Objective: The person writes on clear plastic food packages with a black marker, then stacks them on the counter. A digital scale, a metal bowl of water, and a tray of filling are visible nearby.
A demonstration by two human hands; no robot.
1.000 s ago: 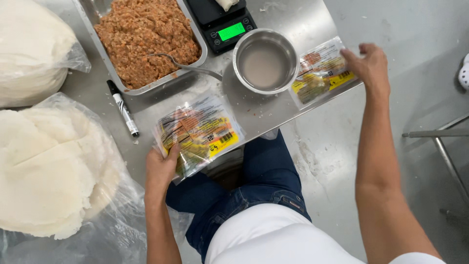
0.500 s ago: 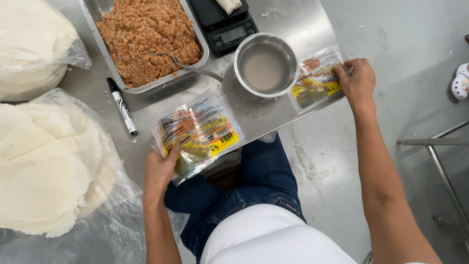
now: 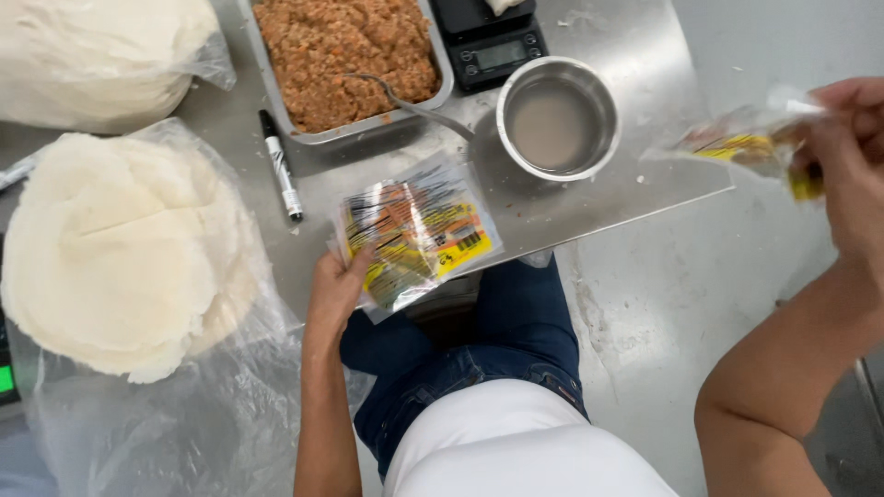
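My left hand [image 3: 336, 285] rests on the near edge of a stack of clear printed plastic bags [image 3: 419, 230] with yellow and orange labels, lying at the front edge of the steel table [image 3: 645, 175]. My right hand [image 3: 852, 175] is raised off the table to the right, over the floor, and grips one such bag [image 3: 737, 147], which looks blurred. A round steel bowl [image 3: 557, 120] with a cloudy liquid stands between the two hands.
A steel tray of brown minced filling [image 3: 345, 55] with a spoon [image 3: 414, 103] stands at the back, a black digital scale [image 3: 488, 41] beside it. A black marker [image 3: 281, 166] lies left of the bags. Stacks of white round wrappers [image 3: 120, 248] in plastic fill the left side.
My right hand took hold of the bag lying at the table's right edge and lifted it off to the right. My left hand stayed on the stack.
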